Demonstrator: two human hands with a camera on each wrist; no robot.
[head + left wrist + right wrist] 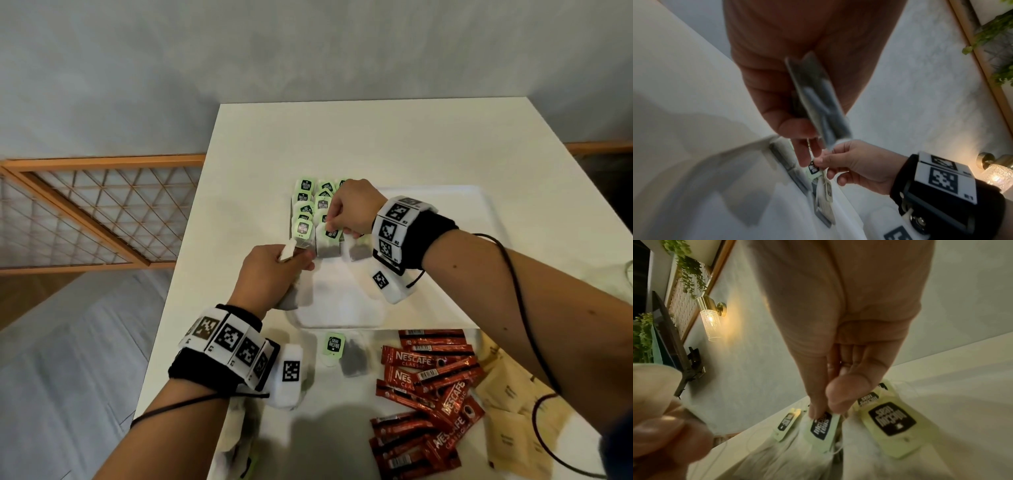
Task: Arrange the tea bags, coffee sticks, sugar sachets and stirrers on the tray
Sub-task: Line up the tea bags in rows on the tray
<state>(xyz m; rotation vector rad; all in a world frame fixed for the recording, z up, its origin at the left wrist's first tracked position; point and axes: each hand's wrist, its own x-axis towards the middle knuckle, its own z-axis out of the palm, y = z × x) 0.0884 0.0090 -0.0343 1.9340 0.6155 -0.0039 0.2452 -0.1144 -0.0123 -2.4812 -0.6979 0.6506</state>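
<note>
Rows of tea bags [310, 205] lie at the upper left of the white tray [445, 260], mid-frame. The right hand [349, 210] pinches one bag's green paper tag [821, 423]; the left hand [270, 274] grips a small stack of bags [818, 100]. These look feather-light, limp and easily torn — probably best lifted by tag or top seam, not the string.
</note>
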